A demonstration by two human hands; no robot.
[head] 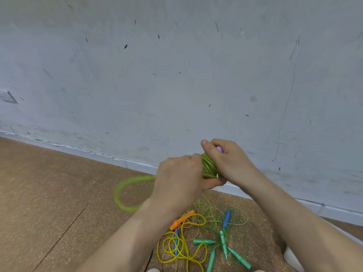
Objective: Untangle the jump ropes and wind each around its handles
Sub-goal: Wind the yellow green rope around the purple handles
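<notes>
Above the floor (59, 193), green rope coil (209, 165) clamped between left hand (178, 179) and right hand (227, 160), both grips closed on it, loose tail (125, 193) blurred.

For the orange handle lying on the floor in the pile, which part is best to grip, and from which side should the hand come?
Probably grip the orange handle at its upper-right half, coming from above and the left. That end lies bare on the floor, while the lower-left end meets the yellow rope loops and a blue handle, so fingers there might catch the tangle.
</notes>
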